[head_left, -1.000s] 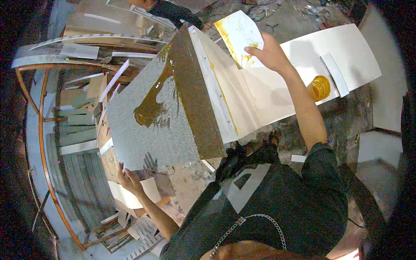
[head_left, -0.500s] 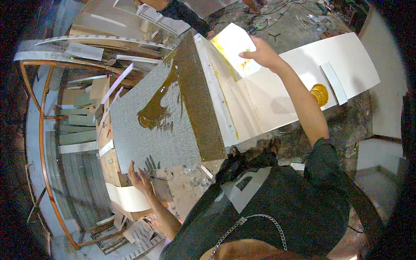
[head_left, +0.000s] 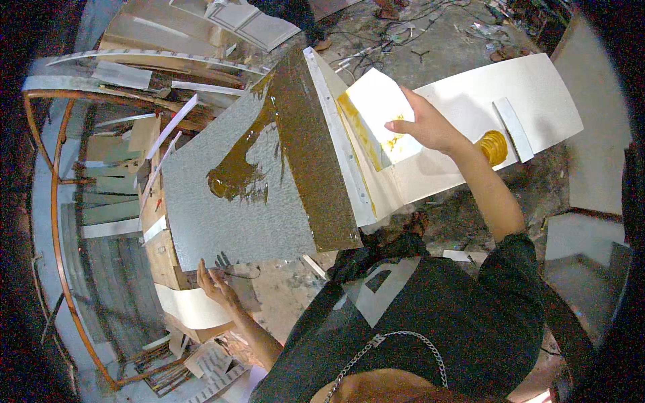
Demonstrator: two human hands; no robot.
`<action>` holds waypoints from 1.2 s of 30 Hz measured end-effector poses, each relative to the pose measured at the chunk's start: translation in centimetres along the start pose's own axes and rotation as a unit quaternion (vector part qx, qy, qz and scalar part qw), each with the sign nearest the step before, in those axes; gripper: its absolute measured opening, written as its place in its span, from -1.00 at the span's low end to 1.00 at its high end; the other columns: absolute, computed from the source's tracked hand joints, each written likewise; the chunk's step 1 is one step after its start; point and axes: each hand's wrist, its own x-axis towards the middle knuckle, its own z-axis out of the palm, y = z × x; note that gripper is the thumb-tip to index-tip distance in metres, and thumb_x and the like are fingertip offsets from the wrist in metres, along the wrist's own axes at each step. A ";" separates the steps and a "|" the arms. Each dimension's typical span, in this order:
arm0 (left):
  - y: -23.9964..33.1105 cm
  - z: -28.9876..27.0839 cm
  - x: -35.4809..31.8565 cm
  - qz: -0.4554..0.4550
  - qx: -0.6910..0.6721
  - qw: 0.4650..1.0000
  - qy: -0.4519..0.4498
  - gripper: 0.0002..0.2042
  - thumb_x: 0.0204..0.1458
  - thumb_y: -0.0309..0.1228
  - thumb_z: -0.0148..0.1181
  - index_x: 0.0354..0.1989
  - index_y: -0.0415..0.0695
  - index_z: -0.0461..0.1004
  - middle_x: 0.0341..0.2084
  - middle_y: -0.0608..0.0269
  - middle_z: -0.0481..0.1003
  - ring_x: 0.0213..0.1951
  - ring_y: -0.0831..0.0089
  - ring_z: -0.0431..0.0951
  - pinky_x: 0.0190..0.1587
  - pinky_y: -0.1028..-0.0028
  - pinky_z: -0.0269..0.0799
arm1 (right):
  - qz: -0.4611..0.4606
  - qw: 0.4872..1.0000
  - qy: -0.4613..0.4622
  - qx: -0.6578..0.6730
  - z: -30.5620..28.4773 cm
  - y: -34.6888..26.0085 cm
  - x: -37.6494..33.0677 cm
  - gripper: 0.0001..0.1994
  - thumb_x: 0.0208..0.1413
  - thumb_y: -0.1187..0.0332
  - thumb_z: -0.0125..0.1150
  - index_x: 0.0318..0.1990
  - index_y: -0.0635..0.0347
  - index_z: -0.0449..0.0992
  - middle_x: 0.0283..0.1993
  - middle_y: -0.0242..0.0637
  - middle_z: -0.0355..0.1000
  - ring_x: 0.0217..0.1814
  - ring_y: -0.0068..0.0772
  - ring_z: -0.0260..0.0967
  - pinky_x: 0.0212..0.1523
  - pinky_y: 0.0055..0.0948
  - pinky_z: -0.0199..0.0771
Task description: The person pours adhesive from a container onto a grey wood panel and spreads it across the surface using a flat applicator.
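A grey textured panel (head_left: 222, 201) lies flat in front of me, its right strip and a patch near the middle coated with brown glue (head_left: 236, 176). My right hand (head_left: 423, 124) grips a white square spreader card (head_left: 376, 114), its left edge smeared yellow-brown, held just right of the panel. My left hand (head_left: 213, 282) rests with spread fingers at the panel's near edge. A small tub of yellow glue (head_left: 494, 146) sits on a white board (head_left: 531, 94) to the right.
Stacked boards, strips and offcuts (head_left: 134, 134) crowd the left side inside a curved metal frame (head_left: 54, 221). A white moulded panel (head_left: 252, 23) lies at the top. Cables and debris litter the concrete floor (head_left: 430, 40) beyond. Another person's legs stand at the top edge.
My right hand has swung the card from farther away down and left toward the panel's glued edge. My left hand has shifted slightly along the near edge. The view moved closer.
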 end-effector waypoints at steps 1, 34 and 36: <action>-0.2 0.0 -0.1 -0.002 -0.001 1.000 0.000 -0.56 0.27 -0.13 -0.10 0.12 -0.21 0.42 0.09 -0.06 0.39 0.16 0.07 0.31 0.15 0.17 0.24 | -0.025 1.000 0.001 0.007 0.2 -0.3 -0.3 -0.34 0.00 0.44 0.30 0.28 0.29 0.18 0.15 -0.13 0.35 0.21 -0.35 0.26 0.24 -0.35 0.21; 1.7 2.4 -0.6 0.134 -0.015 0.991 -0.009 -0.26 0.02 0.21 0.11 0.18 -0.17 0.37 0.13 -0.04 0.32 0.16 0.05 0.30 0.16 0.10 0.22 | -0.171 0.967 0.027 -0.186 -3.8 -4.8 0.0 -0.51 0.13 0.33 0.22 0.17 0.32 0.30 -0.02 -0.16 0.42 0.06 -0.39 0.35 0.11 -0.35 0.34; 2.4 2.6 -1.0 0.104 -0.030 0.994 -0.009 -0.27 0.03 0.21 0.09 0.18 -0.18 0.38 0.11 -0.05 0.35 0.16 0.02 0.30 0.18 0.07 0.18 | -0.189 0.962 0.036 -0.192 -3.7 -5.4 0.5 -0.51 0.13 0.32 0.22 0.18 0.32 0.29 0.00 -0.14 0.42 0.07 -0.36 0.35 0.11 -0.34 0.33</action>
